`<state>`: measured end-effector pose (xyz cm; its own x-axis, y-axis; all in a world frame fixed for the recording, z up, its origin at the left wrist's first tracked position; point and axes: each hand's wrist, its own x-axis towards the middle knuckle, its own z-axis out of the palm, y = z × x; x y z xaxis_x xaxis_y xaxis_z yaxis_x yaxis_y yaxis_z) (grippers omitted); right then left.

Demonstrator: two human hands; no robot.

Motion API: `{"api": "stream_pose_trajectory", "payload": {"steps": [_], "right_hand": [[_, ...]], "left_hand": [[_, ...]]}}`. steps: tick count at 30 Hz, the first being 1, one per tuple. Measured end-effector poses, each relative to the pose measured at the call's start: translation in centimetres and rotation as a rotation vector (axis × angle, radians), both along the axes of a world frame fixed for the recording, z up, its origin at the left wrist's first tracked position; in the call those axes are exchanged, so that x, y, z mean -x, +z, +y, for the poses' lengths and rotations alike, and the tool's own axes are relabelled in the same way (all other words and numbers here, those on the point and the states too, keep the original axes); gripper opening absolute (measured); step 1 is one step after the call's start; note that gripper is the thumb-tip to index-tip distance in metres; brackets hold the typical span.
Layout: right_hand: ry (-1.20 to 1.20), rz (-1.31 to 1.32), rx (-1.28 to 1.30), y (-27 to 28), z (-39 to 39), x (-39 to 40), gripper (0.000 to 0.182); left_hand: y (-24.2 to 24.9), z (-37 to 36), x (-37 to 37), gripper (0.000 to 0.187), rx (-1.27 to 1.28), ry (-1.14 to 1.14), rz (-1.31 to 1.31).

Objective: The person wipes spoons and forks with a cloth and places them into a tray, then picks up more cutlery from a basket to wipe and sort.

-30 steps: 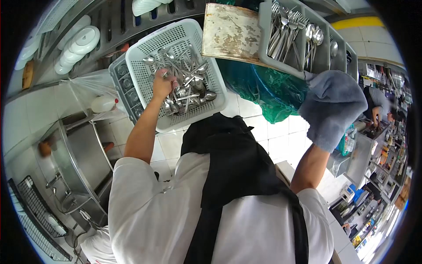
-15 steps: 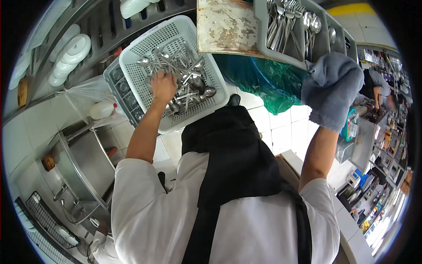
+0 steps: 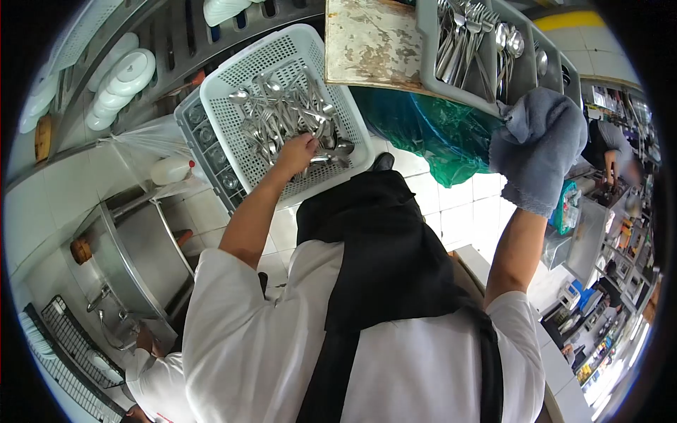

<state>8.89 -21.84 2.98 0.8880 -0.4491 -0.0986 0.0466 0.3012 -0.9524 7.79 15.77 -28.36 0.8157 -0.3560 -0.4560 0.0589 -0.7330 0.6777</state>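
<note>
Inside a white perforated plastic basket (image 3: 218, 92) lies a jumbled heap of spoons and forks (image 3: 271, 116). My left hand (image 3: 297, 151) reaches into the basket's near side, fingers curled together among the cutlery; what they pinch is hidden. A thick grey cloth (image 3: 543, 127) covers my right hand, whose fingers are out of sight beneath it; the cloth bunches as if gripped. This cloth rests against the near right corner of a grey compartment tray (image 3: 458, 95), where forks (image 3: 469, 35) and spoons (image 3: 509, 44) lie sorted in separate sections.
Under the basket sits a grey rack (image 3: 190, 130) of glasses. A worn board (image 3: 374, 46) lies beside the tray, above a green plastic bag (image 3: 451, 151). White bowls (image 3: 130, 74) stand on the slatted shelf at left. Another person's sleeve (image 3: 151, 374) shows lower left by a sink.
My left hand has moved right and slightly nearer within the basket, its fingers now curled in. My right hand stays by the tray with the cloth. The other person at lower left shows more.
</note>
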Motion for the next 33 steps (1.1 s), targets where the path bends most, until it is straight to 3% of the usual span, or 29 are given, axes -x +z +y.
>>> {"api": "stream_pose_trajectory", "payload": {"steps": [2,3,7,10,12,15,16,18,20,23,24,25,30,33], "right_hand": [[-0.026,-0.004,0.018,0.2,0.1,-0.1,0.024],[-0.033,-0.005,0.028,0.3,0.3,-0.1,0.024],[-0.032,-0.001,0.059,0.5,0.9,-0.2,0.025],[-0.026,0.007,0.08,0.5,1.7,-0.2,0.026],[-0.023,0.013,0.093,0.5,2.1,-0.3,0.027],[-0.021,0.016,0.1,0.6,2.3,-0.5,0.028],[-0.019,0.018,0.101,0.6,2.4,-0.5,0.028],[-0.019,0.021,0.111,0.7,2.6,-0.7,0.029],[-0.015,0.023,0.117,0.8,2.7,-0.7,0.03],[-0.009,0.02,0.125,0.9,3.0,-0.9,0.031],[-0.004,0.02,0.125,1.0,3.1,-0.9,0.032],[0.007,0.02,0.127,0.9,3.1,-1.0,0.032],[-0.018,0.039,0.123,1.1,3.3,-1.4,0.035],[-0.034,0.048,0.135,1.0,3.3,-1.3,0.034]], "left_hand": [[1.0,0.6,1.3,0.033,-0.096,0.142,-0.094],[0.8,1.2,1.5,0.032,-0.17,0.184,-0.016],[1.5,2.7,3.0,0.029,-0.1,0.45,-0.111],[4.6,3.8,3.1,0.024,0.454,0.912,0.202],[2.1,5.5,3.2,0.023,0.492,0.938,0.18],[0.0,6.9,1.6,0.013,0.511,1.031,-0.084],[0.1,6.8,0.3,0.013,0.513,1.035,-0.086],[0.7,6.0,-3.1,0.023,0.116,0.849,-0.279],[0.4,4.2,-6.4,0.032,0.087,0.83,-0.349],[-4.9,3.8,-11.2,0.036,0.038,0.744,-0.296],[-6.1,3.1,-11.9,0.039,-0.128,0.702,-0.275],[-6.3,2.5,-11.7,0.042,-0.296,0.657,-0.245],[-2.4,0.8,-6.9,0.046,-0.235,0.612,-0.132],[-1.5,1.6,-3.4,0.041,-0.322,0.453,-0.078]]}}
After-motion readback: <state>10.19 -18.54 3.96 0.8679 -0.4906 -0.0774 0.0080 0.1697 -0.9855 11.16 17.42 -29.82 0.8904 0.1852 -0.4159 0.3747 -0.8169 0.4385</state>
